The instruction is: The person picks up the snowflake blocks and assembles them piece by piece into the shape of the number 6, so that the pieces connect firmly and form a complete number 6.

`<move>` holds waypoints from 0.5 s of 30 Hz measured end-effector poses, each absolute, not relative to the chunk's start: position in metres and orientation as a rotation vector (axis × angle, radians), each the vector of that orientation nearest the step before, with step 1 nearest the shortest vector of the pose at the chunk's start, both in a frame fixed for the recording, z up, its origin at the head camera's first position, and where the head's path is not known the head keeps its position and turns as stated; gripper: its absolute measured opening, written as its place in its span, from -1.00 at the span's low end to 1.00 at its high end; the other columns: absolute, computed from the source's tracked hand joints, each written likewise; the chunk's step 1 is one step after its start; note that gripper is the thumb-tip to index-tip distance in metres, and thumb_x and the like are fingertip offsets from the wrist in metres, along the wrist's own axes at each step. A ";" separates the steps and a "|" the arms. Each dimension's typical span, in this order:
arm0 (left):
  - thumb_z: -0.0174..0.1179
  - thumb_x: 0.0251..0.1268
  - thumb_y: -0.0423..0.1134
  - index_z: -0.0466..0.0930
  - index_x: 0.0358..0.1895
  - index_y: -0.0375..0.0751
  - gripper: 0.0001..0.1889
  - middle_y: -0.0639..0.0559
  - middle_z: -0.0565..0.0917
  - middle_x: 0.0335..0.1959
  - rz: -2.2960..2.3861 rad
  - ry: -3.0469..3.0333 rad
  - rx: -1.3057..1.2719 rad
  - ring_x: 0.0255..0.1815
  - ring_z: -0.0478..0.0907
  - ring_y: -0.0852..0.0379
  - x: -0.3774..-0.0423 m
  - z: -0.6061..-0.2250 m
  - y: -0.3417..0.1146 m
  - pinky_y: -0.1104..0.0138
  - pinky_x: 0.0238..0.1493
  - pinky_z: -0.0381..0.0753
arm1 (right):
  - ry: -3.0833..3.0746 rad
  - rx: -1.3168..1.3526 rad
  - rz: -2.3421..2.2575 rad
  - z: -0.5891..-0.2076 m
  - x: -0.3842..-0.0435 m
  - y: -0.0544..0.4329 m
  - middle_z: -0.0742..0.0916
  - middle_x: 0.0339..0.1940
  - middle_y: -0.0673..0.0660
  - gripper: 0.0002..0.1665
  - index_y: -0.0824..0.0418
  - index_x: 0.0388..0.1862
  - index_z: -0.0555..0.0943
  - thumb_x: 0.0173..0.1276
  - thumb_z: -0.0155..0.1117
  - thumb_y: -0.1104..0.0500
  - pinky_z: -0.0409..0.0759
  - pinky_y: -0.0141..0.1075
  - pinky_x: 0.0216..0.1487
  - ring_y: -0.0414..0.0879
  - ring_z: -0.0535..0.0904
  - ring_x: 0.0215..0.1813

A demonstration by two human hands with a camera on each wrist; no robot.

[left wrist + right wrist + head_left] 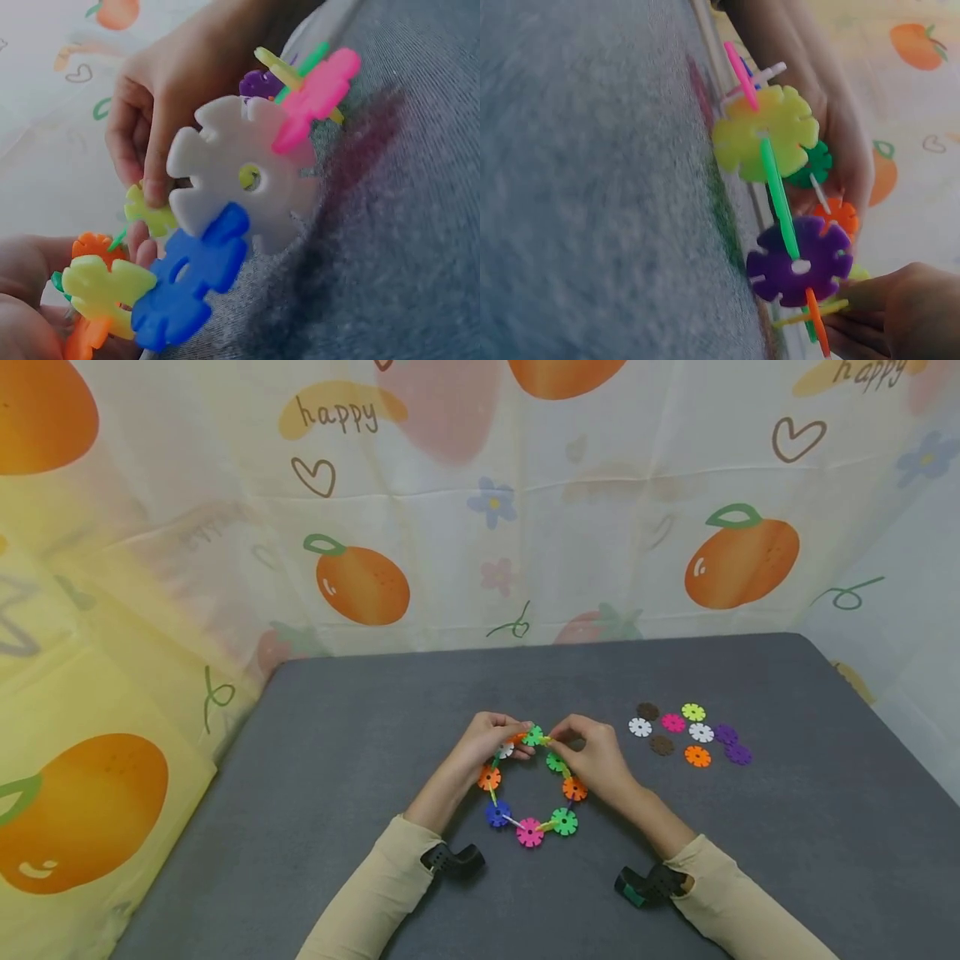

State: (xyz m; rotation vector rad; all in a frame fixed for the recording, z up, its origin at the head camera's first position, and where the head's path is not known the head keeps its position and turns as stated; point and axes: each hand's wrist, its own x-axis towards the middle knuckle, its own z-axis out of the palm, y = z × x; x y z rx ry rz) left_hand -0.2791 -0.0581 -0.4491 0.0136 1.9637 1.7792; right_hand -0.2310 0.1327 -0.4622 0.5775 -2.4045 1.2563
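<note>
Notched plastic snowflake discs are linked edge to edge into a ring-shaped chain, with a pink disc [525,840] at its near side and a blue disc [493,819] to the left. My left hand [483,742] holds the chain's far left part, its fingers around an orange disc [94,247] beside a green disc [534,731]. Thumb and fingertips of my right hand [597,758] pinch a thin yellow disc [154,217] right at that green disc. Close below those fingertips are another green disc [553,761] and an orange disc [574,782] of the chain.
Several loose discs lie at the right on the grey table [337,735], among them a white disc [634,727], an orange disc [692,758] and a purple disc [739,748]. A fruit-printed cloth [450,568] hangs behind the table. Each wrist wears a black camera strap [450,860].
</note>
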 end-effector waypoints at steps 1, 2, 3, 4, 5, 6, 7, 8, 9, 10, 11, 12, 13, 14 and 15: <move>0.23 0.35 -0.17 0.68 -0.12 -0.38 -0.72 -0.18 0.72 -0.12 1.782 1.960 0.007 -0.46 0.72 0.21 -0.280 -0.450 -0.058 0.30 -0.23 0.76 | -2.394 0.578 1.255 -0.462 -0.231 0.132 0.76 -0.39 0.08 -0.89 0.21 -0.36 0.68 0.16 0.45 0.35 0.72 -0.21 -0.27 -0.11 0.71 -0.32; 0.23 0.36 -0.17 0.68 -0.11 -0.39 -0.71 -0.19 0.72 -0.10 1.791 1.951 0.000 -0.45 0.72 0.21 -0.280 -0.450 -0.059 0.30 -0.21 0.75 | -2.379 0.575 1.258 -0.462 -0.231 0.131 0.76 -0.39 0.08 -0.89 0.21 -0.36 0.69 0.15 0.45 0.35 0.72 -0.19 -0.27 -0.11 0.71 -0.31; 0.23 0.36 -0.17 0.68 -0.11 -0.40 -0.70 -0.20 0.72 -0.09 1.804 1.938 -0.012 -0.44 0.72 0.21 -0.280 -0.450 -0.058 0.30 -0.20 0.75 | -2.360 0.573 1.260 -0.462 -0.231 0.131 0.76 -0.40 0.09 -0.88 0.21 -0.37 0.69 0.14 0.46 0.36 0.72 -0.17 -0.27 -0.11 0.71 -0.32; 0.23 0.35 -0.17 0.68 -0.10 -0.40 -0.70 -0.20 0.72 -0.10 1.816 1.925 -0.026 -0.43 0.72 0.21 -0.281 -0.451 -0.058 0.30 -0.19 0.75 | -2.342 0.570 1.263 -0.462 -0.230 0.131 0.76 -0.40 0.09 -0.88 0.22 -0.37 0.69 0.14 0.46 0.36 0.71 -0.15 -0.27 -0.11 0.71 -0.32; 0.23 0.36 -0.17 0.68 -0.08 -0.41 -0.69 -0.18 0.73 -0.11 1.827 1.914 -0.034 -0.43 0.72 0.21 -0.281 -0.451 -0.057 0.29 -0.17 0.75 | -2.325 0.566 1.268 -0.463 -0.230 0.131 0.76 -0.40 0.08 -0.88 0.22 -0.37 0.70 0.13 0.47 0.36 0.71 -0.14 -0.27 -0.12 0.70 -0.32; 0.23 0.36 -0.17 0.67 -0.07 -0.42 -0.68 -0.17 0.73 -0.13 1.835 1.904 -0.040 -0.42 0.72 0.21 -0.281 -0.451 -0.056 0.29 -0.15 0.75 | -2.306 0.564 1.272 -0.463 -0.230 0.131 0.76 -0.41 0.08 -0.88 0.22 -0.37 0.70 0.13 0.47 0.36 0.70 -0.13 -0.28 -0.12 0.70 -0.32; 0.23 0.35 -0.17 0.67 -0.05 -0.43 -0.67 -0.15 0.73 -0.15 1.840 1.894 -0.050 -0.42 0.72 0.21 -0.281 -0.452 -0.056 0.29 -0.13 0.74 | -2.288 0.564 1.278 -0.463 -0.230 0.131 0.76 -0.41 0.07 -0.87 0.21 -0.38 0.70 0.12 0.47 0.37 0.70 -0.13 -0.28 -0.13 0.70 -0.33; 0.23 0.35 -0.17 0.66 -0.03 -0.44 -0.66 -0.14 0.73 -0.16 1.846 1.877 -0.054 -0.41 0.72 0.21 -0.281 -0.452 -0.056 0.29 -0.10 0.74 | -2.273 0.563 1.282 -0.464 -0.230 0.131 0.76 -0.42 0.07 -0.87 0.21 -0.38 0.70 0.11 0.48 0.37 0.69 -0.13 -0.29 -0.14 0.70 -0.33; 0.23 0.35 -0.16 0.66 -0.02 -0.44 -0.65 -0.13 0.73 -0.18 1.844 1.868 -0.056 -0.41 0.72 0.21 -0.281 -0.453 -0.056 0.28 -0.08 0.74 | -2.265 0.565 1.282 -0.464 -0.229 0.131 0.76 -0.42 0.07 -0.87 0.20 -0.39 0.70 0.11 0.48 0.37 0.69 -0.13 -0.30 -0.14 0.69 -0.34; 0.23 0.36 -0.16 0.66 -0.01 -0.43 -0.64 -0.13 0.74 -0.19 1.840 1.865 -0.053 -0.40 0.72 0.22 -0.281 -0.453 -0.056 0.27 -0.05 0.73 | -2.264 0.565 1.281 -0.463 -0.229 0.132 0.76 -0.42 0.06 -0.87 0.20 -0.38 0.69 0.12 0.48 0.36 0.68 -0.12 -0.30 -0.14 0.69 -0.33; 0.23 0.36 -0.15 0.66 -0.01 -0.42 -0.64 -0.13 0.75 -0.20 1.832 1.867 -0.049 -0.39 0.72 0.22 -0.282 -0.452 -0.057 0.27 -0.04 0.72 | -2.269 0.561 1.283 -0.463 -0.230 0.132 0.76 -0.41 0.06 -0.87 0.19 -0.38 0.69 0.13 0.48 0.35 0.69 -0.12 -0.29 -0.14 0.69 -0.32; 0.22 0.36 -0.16 0.66 -0.01 -0.42 -0.65 -0.14 0.75 -0.19 1.834 1.860 -0.043 -0.38 0.72 0.21 -0.282 -0.452 -0.058 0.25 -0.02 0.72 | -2.281 0.557 1.285 -0.462 -0.230 0.132 0.76 -0.39 0.07 -0.87 0.19 -0.36 0.68 0.14 0.47 0.33 0.70 -0.13 -0.27 -0.13 0.70 -0.31; 0.21 0.37 -0.18 0.65 0.00 -0.42 -0.66 -0.16 0.74 -0.16 1.836 1.855 -0.028 -0.37 0.72 0.20 -0.282 -0.451 -0.059 0.24 0.00 0.71 | -2.296 0.553 1.289 -0.461 -0.231 0.133 0.76 -0.37 0.08 -0.87 0.19 -0.33 0.68 0.16 0.46 0.32 0.70 -0.13 -0.25 -0.12 0.70 -0.29; 0.20 0.39 -0.20 0.64 0.01 -0.43 -0.67 -0.19 0.73 -0.12 1.845 1.842 -0.009 -0.35 0.73 0.19 -0.283 -0.450 -0.060 0.22 0.01 0.71 | -2.314 0.543 1.296 -0.461 -0.231 0.134 0.76 -0.34 0.09 -0.87 0.20 -0.30 0.68 0.17 0.45 0.32 0.71 -0.14 -0.23 -0.10 0.71 -0.27; 0.18 0.40 -0.23 0.63 0.02 -0.43 -0.69 -0.22 0.72 -0.08 1.851 1.832 0.008 -0.34 0.73 0.18 -0.283 -0.448 -0.060 0.21 0.02 0.71 | -2.334 0.531 1.311 -0.460 -0.232 0.134 0.76 -0.32 0.10 -0.86 0.21 -0.27 0.68 0.18 0.44 0.32 0.72 -0.14 -0.21 -0.08 0.71 -0.25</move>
